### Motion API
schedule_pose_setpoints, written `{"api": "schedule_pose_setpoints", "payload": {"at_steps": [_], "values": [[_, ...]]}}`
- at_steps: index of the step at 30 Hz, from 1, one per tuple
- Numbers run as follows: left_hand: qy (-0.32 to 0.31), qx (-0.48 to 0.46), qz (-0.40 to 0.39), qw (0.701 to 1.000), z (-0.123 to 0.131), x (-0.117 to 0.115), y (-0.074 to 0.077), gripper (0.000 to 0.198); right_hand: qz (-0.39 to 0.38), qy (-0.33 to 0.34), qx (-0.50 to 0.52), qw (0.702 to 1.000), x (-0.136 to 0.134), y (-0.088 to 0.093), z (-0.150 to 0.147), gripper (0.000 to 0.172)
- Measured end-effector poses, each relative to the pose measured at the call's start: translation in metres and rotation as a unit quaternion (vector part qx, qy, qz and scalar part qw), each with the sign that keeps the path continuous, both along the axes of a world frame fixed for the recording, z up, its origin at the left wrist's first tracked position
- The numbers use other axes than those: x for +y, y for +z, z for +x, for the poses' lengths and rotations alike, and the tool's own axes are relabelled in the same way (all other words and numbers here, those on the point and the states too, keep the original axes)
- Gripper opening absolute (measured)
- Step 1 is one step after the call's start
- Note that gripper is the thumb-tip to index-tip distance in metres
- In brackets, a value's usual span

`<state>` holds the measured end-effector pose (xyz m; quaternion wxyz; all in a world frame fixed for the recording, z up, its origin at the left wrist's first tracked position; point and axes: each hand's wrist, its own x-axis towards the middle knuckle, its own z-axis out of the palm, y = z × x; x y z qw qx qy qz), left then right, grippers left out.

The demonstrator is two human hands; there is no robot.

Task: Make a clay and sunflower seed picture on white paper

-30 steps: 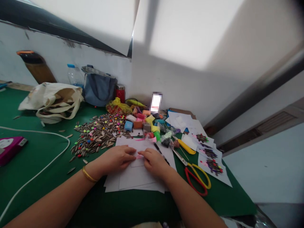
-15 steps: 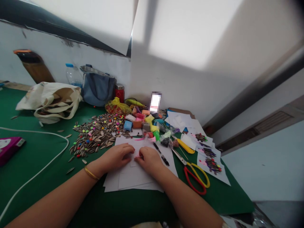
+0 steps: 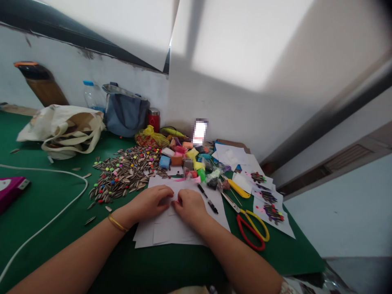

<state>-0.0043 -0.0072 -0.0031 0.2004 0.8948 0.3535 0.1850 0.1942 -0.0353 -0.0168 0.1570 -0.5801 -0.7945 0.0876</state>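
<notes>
Both hands rest over a stack of white paper sheets [image 3: 174,234] on the green table. My left hand [image 3: 154,202], with a gold bangle at its wrist, has its fingers curled and pressed together at a small piece of white paper [image 3: 172,209]. Close on its right, my right hand [image 3: 190,206] pinches the same piece with thumb and fingers. The fingers hide most of that piece. A black pen [image 3: 212,206] lies on the sheets beside my right hand, with its black cap [image 3: 201,188] just above.
Sunflower seeds mixed with coloured balls [image 3: 125,171] are heaped at left. Coloured clay packs [image 3: 190,161] lie behind the paper. Scissors [image 3: 251,228], a yellow cutter [image 3: 239,188] and seed-decorated sheets [image 3: 274,214] lie right. A white cable [image 3: 55,216] crosses the left side.
My right hand has shifted slightly left, closer to my left hand, over the small piece of paper. The view has turned very slightly; the things on the table stay put.
</notes>
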Motion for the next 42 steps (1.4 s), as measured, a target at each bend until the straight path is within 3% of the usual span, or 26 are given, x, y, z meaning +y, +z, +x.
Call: {"api": "schedule_pose_setpoints", "payload": {"at_steps": [9,19,27,34,42], "values": [[-0.071,-0.002,0.026,0.997,-0.004,0.002,0.001,0.021,-0.024,-0.007,0.137,0.99,0.003,0.002,0.018,0.014],[-0.102,0.027,0.096,0.99,-0.001,-0.003,0.007,0.025,-0.007,0.019,0.096,0.995,0.002,-0.004,0.017,0.014],[-0.079,0.004,0.055,0.995,-0.005,0.002,0.002,0.024,0.014,0.019,0.052,0.998,0.003,-0.01,0.012,0.02],[-0.075,0.009,0.052,0.996,-0.004,0.0,0.004,0.025,-0.021,0.0,0.106,0.994,0.004,-0.003,0.016,0.014],[-0.076,-0.008,0.055,0.996,-0.003,0.001,0.0,0.024,-0.003,0.002,0.054,0.999,0.004,-0.007,0.009,0.019]]}}
